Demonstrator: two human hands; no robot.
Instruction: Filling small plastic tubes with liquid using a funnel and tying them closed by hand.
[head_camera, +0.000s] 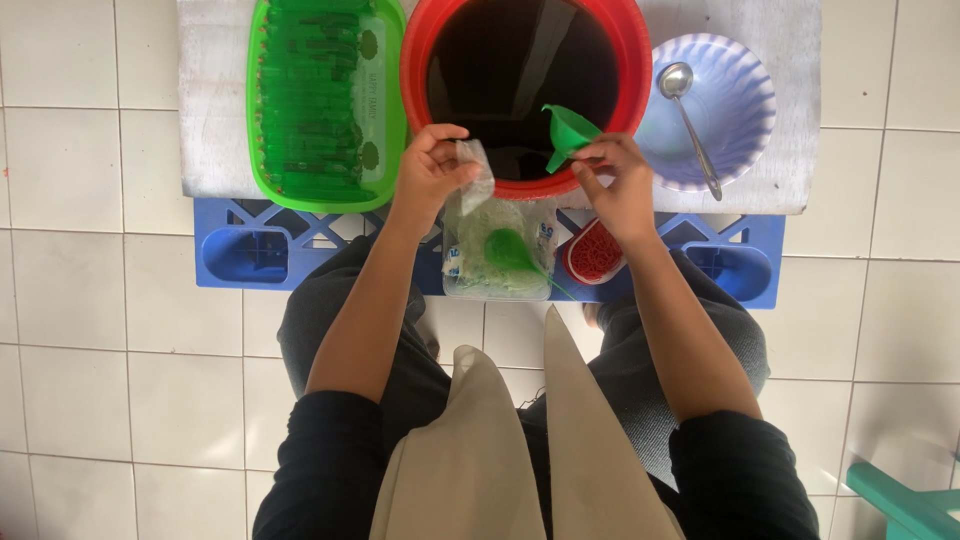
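The left hand (432, 170), just left of centre in the upper half of the frame, pinches a small clear plastic bag (478, 175) between thumb and fingers (447, 133), holding its mouth up and toward the right hand, likely so that it stays open. The right hand (620, 185), right of centre, grips a green funnel (568, 133) with fingers pressed on its rim; the spout slants down and left toward the bag, though the two look just apart.

Both hands hover at the near rim of a red bucket (632, 40) at top centre, filled with a dark liquid, so any drips would probably fall back in. Left of the bucket lies a green tray (392, 150) packed with rows of slim green filled tubes, laid side by side, apparently for tidy stacking. At upper right a pale purple bowl (750, 100) holds a metal spoon (690, 125), its handle leaning on the near rim.

All these rest on a grey worktop (210, 100) set over a blue crate (250, 255). On the crate, below the hands, sit a pack of clear bags (470, 265) with a second green funnel (510, 248) lying on it, and a red oval dish (592, 252) of what look like rubber bands, all within close reach. The floor is white tile (90, 350).
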